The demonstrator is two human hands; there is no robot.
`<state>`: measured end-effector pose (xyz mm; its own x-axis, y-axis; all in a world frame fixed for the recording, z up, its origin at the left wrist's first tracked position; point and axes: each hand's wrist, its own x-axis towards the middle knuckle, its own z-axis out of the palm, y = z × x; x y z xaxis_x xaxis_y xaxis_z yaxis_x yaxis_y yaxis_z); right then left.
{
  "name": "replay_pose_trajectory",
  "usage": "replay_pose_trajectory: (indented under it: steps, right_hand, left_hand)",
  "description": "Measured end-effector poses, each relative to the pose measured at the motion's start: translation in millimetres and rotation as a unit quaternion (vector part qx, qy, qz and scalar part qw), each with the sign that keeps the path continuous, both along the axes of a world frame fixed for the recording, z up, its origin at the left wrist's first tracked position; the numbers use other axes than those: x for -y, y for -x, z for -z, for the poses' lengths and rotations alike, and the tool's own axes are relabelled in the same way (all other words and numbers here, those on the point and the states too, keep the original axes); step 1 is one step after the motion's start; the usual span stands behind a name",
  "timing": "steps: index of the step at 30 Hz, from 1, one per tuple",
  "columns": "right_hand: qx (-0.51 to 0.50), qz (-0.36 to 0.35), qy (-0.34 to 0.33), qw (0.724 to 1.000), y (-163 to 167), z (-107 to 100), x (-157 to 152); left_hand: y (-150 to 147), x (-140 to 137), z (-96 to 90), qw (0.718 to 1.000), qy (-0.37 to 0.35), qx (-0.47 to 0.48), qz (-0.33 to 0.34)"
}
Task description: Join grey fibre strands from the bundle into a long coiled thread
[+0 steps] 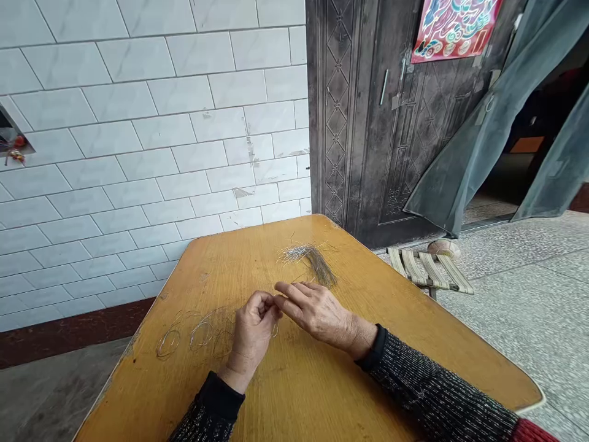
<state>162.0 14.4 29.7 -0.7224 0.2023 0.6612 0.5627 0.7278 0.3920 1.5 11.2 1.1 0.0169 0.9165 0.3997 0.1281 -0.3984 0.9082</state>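
Over the middle of the table, my left hand [254,334] is closed in a pinch, thumb against curled fingers. My right hand [317,310] meets it at the fingertips, palm down, its fingers bent together. A thin wire [275,331] shows as a small curve just below where the hands meet; the rest of it is hidden by my fingers. Left of my left hand lie several loosely coiled wire loops [201,333]. Beyond my right hand lies a bundle of thin silvery wires [319,265], bent, with loose ends spread out.
The wooden table [331,393] reaches a white tiled wall [197,147]. A dark door [359,123] stands behind its right corner, with a grey-green curtain [478,141] beside it. On the floor at the right are a strapped folding stool [430,270] and a ball [444,248].
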Motion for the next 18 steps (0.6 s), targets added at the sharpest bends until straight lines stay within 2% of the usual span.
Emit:
replay_pose_trajectory:
  steps: [3, 5, 6, 7, 8, 10, 12, 13, 15, 18]
  right_hand:
    - [-0.022, -0.019, 0.026, 0.999, 4.0, 3.5, 8.7]
    - [-0.075, -0.003, 0.126, 0.989, 9.9, 11.2, 7.6]
    - [-0.129, 0.014, 0.200, 0.971, 13.3, 15.5, 4.9]
    - [-0.187, 0.018, 0.290, 0.938, 16.5, 19.5, 1.3]
    - [-0.248, 0.010, 0.379, 0.891, 19.3, 22.6, -2.8]
    - [-0.364, -0.033, 0.528, 0.767, 22.7, 25.5, -10.1]
    - [-0.458, -0.101, 0.601, 0.648, 23.1, 24.4, -14.0]
    - [-0.493, -0.137, 0.612, 0.603, 22.6, 23.1, -14.6]
    - [-0.541, -0.192, 0.615, 0.541, 21.4, 20.6, -13.8]
    - [-0.573, -0.221, 0.627, 0.480, 20.9, 20.0, -12.1]
  left_hand:
    - [3.3, -3.7, -4.3, 0.978, 0.064, 0.199, 0.016]
    - [7.2, -6.5, -7.3, 0.944, 0.098, 0.316, 0.010]
    - [8.7, -7.5, -8.2, 0.927, 0.111, 0.358, 0.009]
    - [9.6, -8.1, -8.7, 0.914, 0.121, 0.387, 0.010]
    - [9.6, -8.1, -8.7, 0.905, 0.132, 0.405, 0.015]
    - [7.4, -6.8, -7.1, 0.896, 0.151, 0.416, 0.031]
    - [3.4, -4.5, -4.3, 0.896, 0.164, 0.410, 0.049]
    - [1.4, -3.4, -2.8, 0.896, 0.171, 0.405, 0.057]
    - [-1.4, -1.6, -0.2, 0.896, 0.189, 0.396, 0.071]
    - [-1.9, -0.3, 2.0, 0.890, 0.220, 0.392, 0.078]
